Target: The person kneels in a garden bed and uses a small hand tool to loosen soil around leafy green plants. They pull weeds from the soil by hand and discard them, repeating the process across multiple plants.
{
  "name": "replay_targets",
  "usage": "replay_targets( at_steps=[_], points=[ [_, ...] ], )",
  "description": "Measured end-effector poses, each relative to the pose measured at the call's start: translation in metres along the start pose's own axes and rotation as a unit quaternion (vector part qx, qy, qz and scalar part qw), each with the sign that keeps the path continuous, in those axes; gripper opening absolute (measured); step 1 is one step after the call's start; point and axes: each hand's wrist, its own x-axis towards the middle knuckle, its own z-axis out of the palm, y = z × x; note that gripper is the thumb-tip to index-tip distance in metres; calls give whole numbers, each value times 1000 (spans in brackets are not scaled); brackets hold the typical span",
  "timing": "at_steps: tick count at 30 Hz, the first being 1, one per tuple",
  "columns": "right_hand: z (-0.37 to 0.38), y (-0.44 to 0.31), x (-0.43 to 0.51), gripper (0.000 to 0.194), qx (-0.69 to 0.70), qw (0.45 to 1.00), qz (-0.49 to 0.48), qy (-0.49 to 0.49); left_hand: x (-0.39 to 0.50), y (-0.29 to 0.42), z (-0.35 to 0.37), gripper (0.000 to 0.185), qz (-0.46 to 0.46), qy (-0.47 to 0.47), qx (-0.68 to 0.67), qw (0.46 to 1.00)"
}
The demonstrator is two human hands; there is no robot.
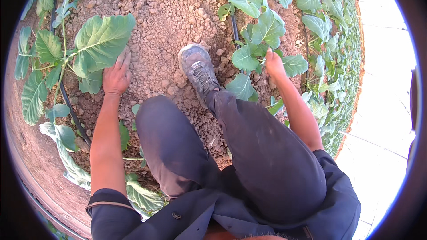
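My left hand (117, 73) rests flat on the clumpy soil (150, 33), palm down, its fingertips partly under a broad green leaf (101, 41) of a brassica-like plant. On the other side, my right hand (274, 61) is at a leafy plant, thumb up among the leaves. Its fingers look curled, and their tips are hidden, so what they hold cannot be told. A lobed leaf (269, 28) rises just above that hand, and another leaf (295, 65) spreads to its right.
My shoe (200, 71) stands on the soil between the plant rows, with my bent knees below it. Black irrigation tubes run along the left row (75, 118) and the middle row (235, 28). Dense low plants (343, 73) line the right side, beside a bright pale surface (383, 90).
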Motion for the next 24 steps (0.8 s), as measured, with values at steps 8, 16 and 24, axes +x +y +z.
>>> replay_targets(
  at_steps=[8,16,24],
  points=[
    [28,41,5,35,-216,956,-197,17,3,9,-8,62,-19,-25,-15,999],
    [-30,74,-44,34,-319,933,-161,-46,4,6,-7,65,-33,-65,-18,997],
    [-32,63,-37,36,-275,952,-132,21,5,6,-6,64,-33,-54,-12,998]
  ],
)
